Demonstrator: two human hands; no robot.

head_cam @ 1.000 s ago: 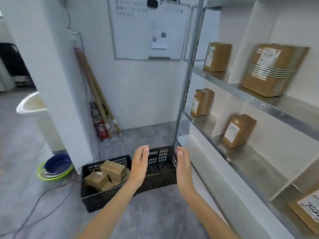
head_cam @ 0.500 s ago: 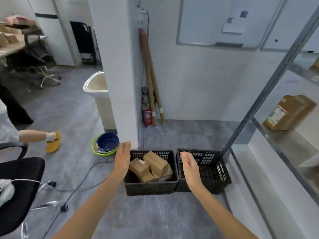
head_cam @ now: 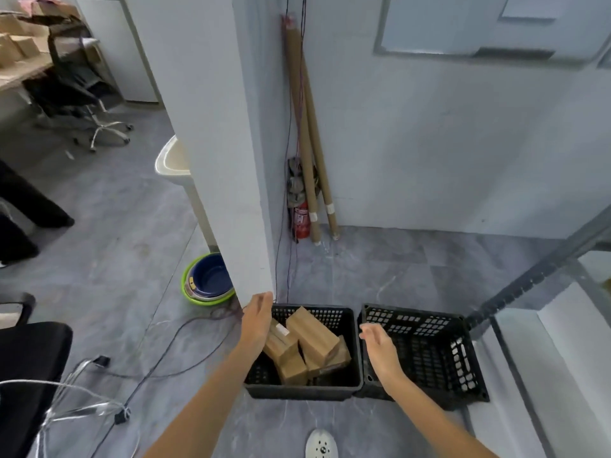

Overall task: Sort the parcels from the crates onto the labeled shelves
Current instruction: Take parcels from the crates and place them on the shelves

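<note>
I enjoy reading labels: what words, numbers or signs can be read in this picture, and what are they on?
Nothing can be read.
Red fire extinguisher: white label, too blurred.
Top parcel in the left crate: small white label, too small.
Sheet on the whiteboard: blurred, no text to make out.

readable text: none.
extinguisher [head_cam: 302, 223]: white label [head_cam: 300, 215] on the red body, print too small to read.
parcel [head_cam: 279, 346]: white sticker [head_cam: 281, 329] on top, too blurred to read.
whiteboard [head_cam: 463, 24]: sheet [head_cam: 529, 6] on it, nothing legible.
</note>
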